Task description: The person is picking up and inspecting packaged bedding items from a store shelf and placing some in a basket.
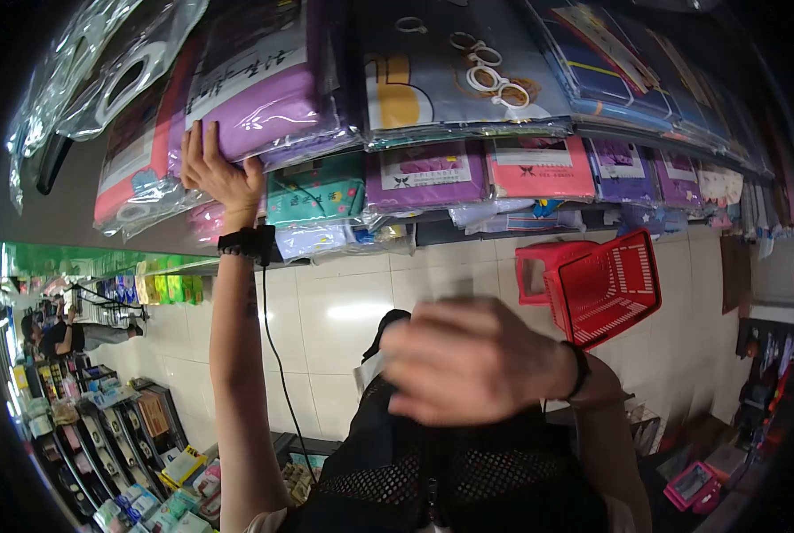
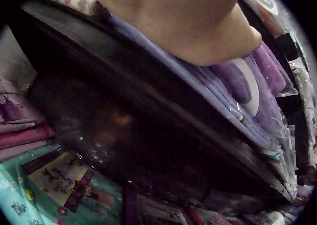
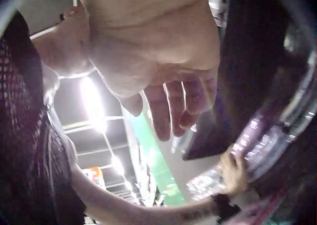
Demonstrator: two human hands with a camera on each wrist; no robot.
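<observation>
My left hand (image 1: 222, 178) reaches up to the shelf and rests on the lower front of a plastic-wrapped pack of folded purple cloth (image 1: 264, 111). Its fingers lie fairly straight on the wrapping, thumb spread to the side. Beside it on the left is a salmon-coloured wrapped pack (image 1: 131, 173). In the left wrist view, only the base of that hand (image 2: 198, 27) shows, over purple wrapped cloth (image 2: 230, 81); the fingertips are hidden. My right hand (image 1: 468, 360), blurred, hangs in front of my body holding nothing. Its fingers are loosely bent in the right wrist view.
A grey wrapped pack with white rings (image 1: 495, 84) lies to the right on the upper shelf. Teal (image 1: 317, 191), purple and pink packs fill the shelf below. A red basket (image 1: 606, 289) stands by a red stool (image 1: 535, 271) on the tiled floor.
</observation>
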